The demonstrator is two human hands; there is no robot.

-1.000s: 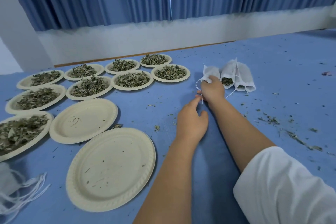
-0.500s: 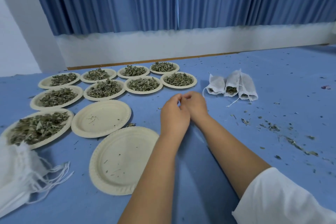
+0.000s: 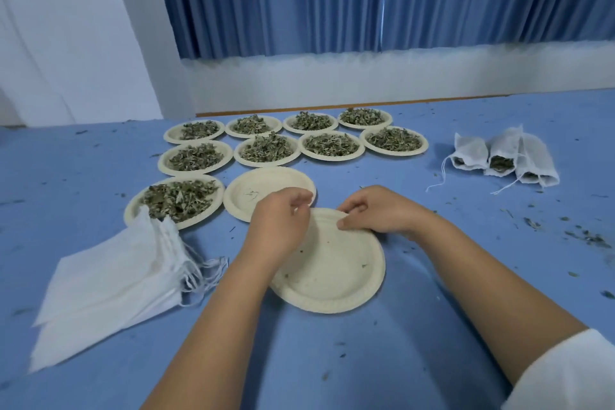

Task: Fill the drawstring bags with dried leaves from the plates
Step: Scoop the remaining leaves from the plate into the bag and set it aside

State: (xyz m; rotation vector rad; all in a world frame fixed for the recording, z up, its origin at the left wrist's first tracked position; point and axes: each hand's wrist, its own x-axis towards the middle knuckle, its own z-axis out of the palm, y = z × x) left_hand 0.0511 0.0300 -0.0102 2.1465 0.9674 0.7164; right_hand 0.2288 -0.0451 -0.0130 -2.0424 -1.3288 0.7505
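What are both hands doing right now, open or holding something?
Left hand: fingers curled above the near empty plate; contents cannot be told.
Right hand: fingers curled at its far rim; grip cannot be told.

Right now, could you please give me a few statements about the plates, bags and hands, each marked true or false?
1. The nearest plate holds a heap of leaves. False: it holds only crumbs.
2. The left hand and the right hand are both at that plate's far rim. True.
3. The filled bags lie left of the plates. False: they lie to the right; the stack of empty bags lies on the left.
4. Nine plates hold dried leaves. True.
5. The left hand grips a bag. False: neither hand holds a bag.
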